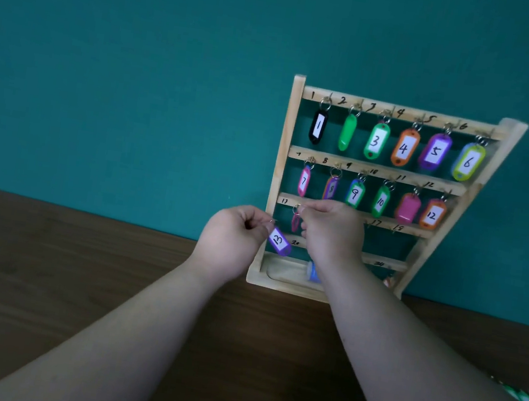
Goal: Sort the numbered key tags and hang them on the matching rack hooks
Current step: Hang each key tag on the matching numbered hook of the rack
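Rack [283, 169] of pale bare wood leans against a matt teal wall [137, 80] and stands on a dark, grained wooden table [75, 275]. It has four flat crossbars with handwritten numbers and small metal hooks, and a shallow tray [280, 272] is carved into its base.

Oblong, round-ended plastic tags hang by wire rings from the top two bars. The first bar holds 1 to 6, starting with a black tag [317, 127]. The second holds 7 to 12. Most show white paper labels; two show only plain plastic.

The left hand [233, 240] is curled, with thumb and forefinger pinching the ring end of a purple tag [279, 241] marked 13. The tag slants down to the right, just in front of the rack's left post.

The right hand [333, 230] reaches to the third bar. Its fingertips are closed narrowly on the ring [296, 209] of a pink tag [295, 221], which hangs edge-on near the 13 mark, number unreadable.

Something blue [314, 272] lies in the tray, partly hidden by the right wrist. More tags [527, 400] lie blurred at the table's right edge.
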